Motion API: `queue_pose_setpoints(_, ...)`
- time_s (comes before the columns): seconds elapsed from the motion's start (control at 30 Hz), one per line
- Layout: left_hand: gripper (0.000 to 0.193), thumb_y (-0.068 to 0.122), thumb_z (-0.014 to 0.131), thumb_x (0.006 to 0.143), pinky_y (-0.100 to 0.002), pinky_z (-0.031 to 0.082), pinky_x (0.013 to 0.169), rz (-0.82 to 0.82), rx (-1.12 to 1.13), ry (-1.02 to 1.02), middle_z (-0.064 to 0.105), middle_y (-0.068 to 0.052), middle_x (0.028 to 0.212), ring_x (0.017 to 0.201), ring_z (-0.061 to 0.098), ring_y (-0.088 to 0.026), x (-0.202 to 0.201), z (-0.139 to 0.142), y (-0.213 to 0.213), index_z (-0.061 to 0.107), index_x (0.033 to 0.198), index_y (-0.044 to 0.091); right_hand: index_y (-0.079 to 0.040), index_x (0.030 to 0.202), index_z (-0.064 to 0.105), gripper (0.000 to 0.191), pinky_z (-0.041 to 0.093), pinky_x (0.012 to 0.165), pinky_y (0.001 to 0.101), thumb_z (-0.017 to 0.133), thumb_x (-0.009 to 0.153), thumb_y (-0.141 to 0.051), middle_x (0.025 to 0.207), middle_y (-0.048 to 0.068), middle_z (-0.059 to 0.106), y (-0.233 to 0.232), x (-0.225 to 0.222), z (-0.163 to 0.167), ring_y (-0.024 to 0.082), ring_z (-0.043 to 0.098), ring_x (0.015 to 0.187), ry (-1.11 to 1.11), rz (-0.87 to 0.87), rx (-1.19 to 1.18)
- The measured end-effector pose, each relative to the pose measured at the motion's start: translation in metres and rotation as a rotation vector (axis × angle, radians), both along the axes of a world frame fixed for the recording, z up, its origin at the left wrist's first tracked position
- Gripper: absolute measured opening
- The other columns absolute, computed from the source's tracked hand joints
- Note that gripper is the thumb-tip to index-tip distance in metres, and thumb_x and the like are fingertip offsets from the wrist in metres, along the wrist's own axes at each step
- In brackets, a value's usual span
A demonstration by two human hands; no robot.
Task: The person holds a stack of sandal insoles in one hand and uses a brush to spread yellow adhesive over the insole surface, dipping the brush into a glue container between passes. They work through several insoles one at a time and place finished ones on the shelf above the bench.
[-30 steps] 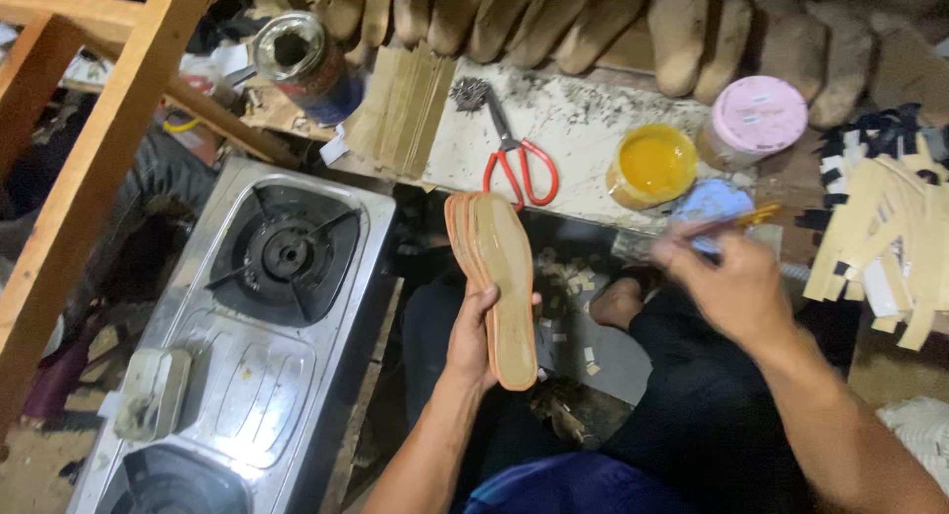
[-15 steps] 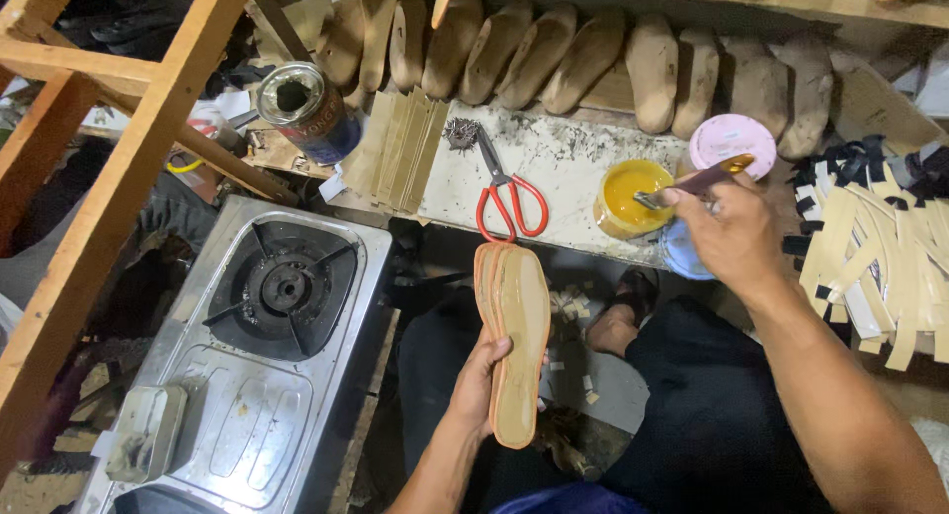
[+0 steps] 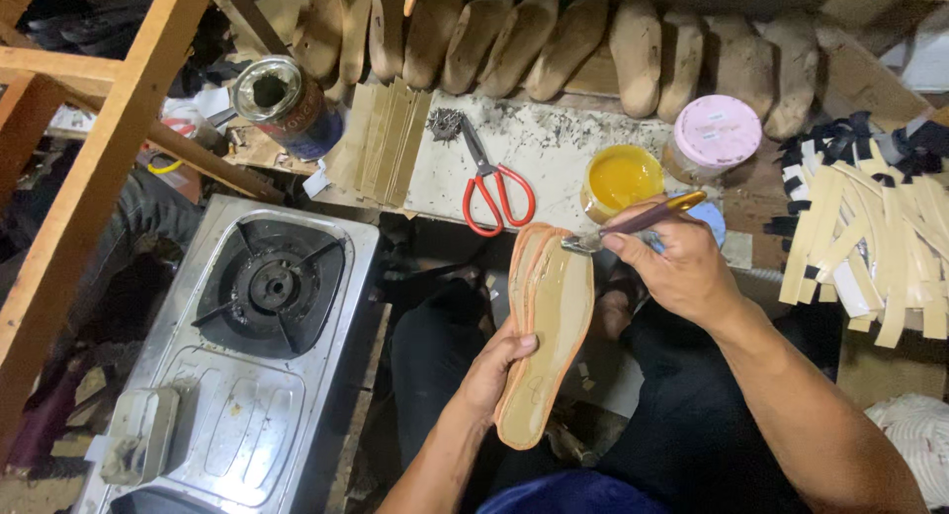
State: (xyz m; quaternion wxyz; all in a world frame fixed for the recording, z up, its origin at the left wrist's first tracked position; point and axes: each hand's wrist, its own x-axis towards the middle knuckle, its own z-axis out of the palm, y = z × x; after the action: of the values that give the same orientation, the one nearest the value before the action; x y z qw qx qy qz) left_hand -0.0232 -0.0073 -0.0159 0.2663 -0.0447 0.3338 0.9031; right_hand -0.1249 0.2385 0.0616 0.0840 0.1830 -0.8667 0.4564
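Note:
My left hand (image 3: pixel 491 372) grips a stack of tan shoe insoles (image 3: pixel 547 326) by its lower edge, holding it upright over my lap. My right hand (image 3: pixel 676 264) holds a small brush (image 3: pixel 633 222) with a glue-stained handle, and its bristle tip touches the upper right edge of the top insole. Just beyond the brush, an open pot of yellow glue (image 3: pixel 619 180) sits on the low bench.
Red-handled scissors (image 3: pixel 491 183) lie on the white board. A pink-lidded jar (image 3: pixel 714 134), an open tin can (image 3: pixel 286 101), a row of shoe lasts (image 3: pixel 554 40), tan strips (image 3: pixel 870 237), a gas stove (image 3: pixel 247 346) and a wooden frame (image 3: pixel 89 198) surround me.
My right hand has come back from the glue pot and brought the brush tip down onto the insole. The insole stack stayed in my left hand.

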Motion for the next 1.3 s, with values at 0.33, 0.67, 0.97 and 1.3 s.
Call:
queue_pose_setpoints(0.33, 0.068, 0.015, 0.050, 0.093, -0.037, 0.050, 0.105, 0.151, -0.072, 0.029, 0.056, -0.014, 0.143, 0.123, 0.060, -0.023, -0.012, -0.006, -0.007, 0.035, 0.160, 0.005, -0.008, 0.093, 0.076, 0.014, 0.052, 0.092, 0.0391, 0.077, 0.083, -0.018, 0.096, 0.006, 0.073, -0.034, 0.068, -0.035, 0.025, 0.068, 0.101, -0.037, 0.116, 0.048)
queue_pose_setpoints(0.67, 0.068, 0.015, 0.051, 0.093, -0.038, 0.049, 0.104, 0.093, -0.098, 0.062, 0.057, -0.013, 0.142, 0.123, 0.060, -0.024, -0.011, -0.009, -0.001, 0.036, 0.158, 0.006, -0.006, 0.101, 0.073, 0.015, 0.055, 0.089, 0.0374, 0.077, 0.088, -0.012, 0.100, 0.006, 0.074, -0.021, 0.048, -0.007, 0.023, 0.071, 0.097, 0.009, -0.035, 0.045)
queue_pose_setpoints(0.97, 0.066, 0.016, 0.052, 0.095, -0.035, 0.053, 0.103, 0.212, -0.036, 0.018, 0.059, -0.013, 0.142, 0.124, 0.062, -0.023, -0.008, -0.013, -0.012, 0.037, 0.158, 0.007, -0.004, 0.097, 0.075, 0.014, 0.056, 0.080, 0.0364, 0.076, 0.087, -0.014, 0.093, 0.008, 0.073, -0.049, 0.051, -0.027, 0.023, 0.070, 0.087, -0.129, 0.216, -0.023)
queue_pose_setpoints(1.3, 0.066, 0.016, 0.052, 0.097, -0.037, 0.053, 0.100, 0.429, 0.237, -0.099, 0.059, -0.010, 0.138, 0.117, 0.064, -0.022, -0.024, -0.041, -0.026, 0.034, 0.161, 0.015, -0.007, 0.100, 0.072, 0.016, 0.051, 0.103, 0.0470, 0.077, 0.085, -0.011, 0.096, 0.006, 0.075, -0.070, 0.098, -0.032, 0.022, 0.071, 0.097, -0.051, 0.459, -0.158)
